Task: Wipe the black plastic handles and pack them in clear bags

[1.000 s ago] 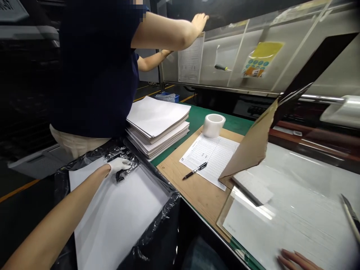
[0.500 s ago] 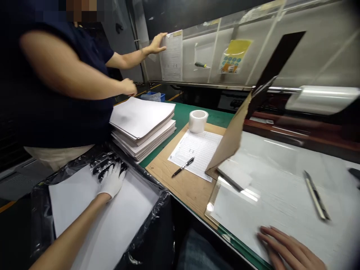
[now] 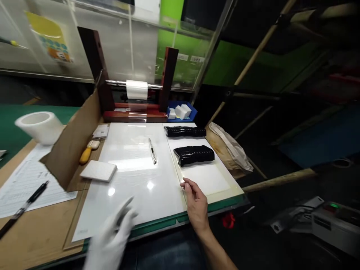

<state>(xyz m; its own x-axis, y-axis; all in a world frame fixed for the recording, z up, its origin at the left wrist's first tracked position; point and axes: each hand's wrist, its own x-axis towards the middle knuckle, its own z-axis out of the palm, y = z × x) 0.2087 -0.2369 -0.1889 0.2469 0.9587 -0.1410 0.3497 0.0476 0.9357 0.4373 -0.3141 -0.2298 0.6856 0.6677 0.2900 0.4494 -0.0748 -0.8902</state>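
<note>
While the right hand (image 3: 197, 204) rests at the near edge of the white board (image 3: 135, 176), its thumb and forefinger are drawn together at the corner of a white sheet (image 3: 208, 178), apparently pinching it, though the contact itself is too small to be sure of. That sheet lies on the right part of the bench, just beside the board. The left hand (image 3: 112, 240), in a white glove, is blurred over the board's near edge with its fingers spread and nothing in it.

Two black packs (image 3: 194, 154) lie at the sheet's far end, one behind the other, the nearer one resting on the sheet and the farther one (image 3: 185, 131) close to a blue bin (image 3: 180, 112) that holds white blocks. One knife (image 3: 152, 152) lies on the middle of the board, well apart from both hands. One white pad (image 3: 98, 170) sits at the board's left edge, and a yellow-handled tool (image 3: 86, 153) lies just beyond it. A cardboard flap (image 3: 74, 142) stands tilted to the left of them. One roll of tape (image 3: 38, 126) stands on the green mat at far left. One pen (image 3: 24, 206) lies on a printed form (image 3: 25, 180) on the brown board at left. One film roll (image 3: 137, 89) hangs on a bar between two dark uprights behind the white board. A crumpled paper bag (image 3: 230, 148) lies at the bench's right edge.
</note>
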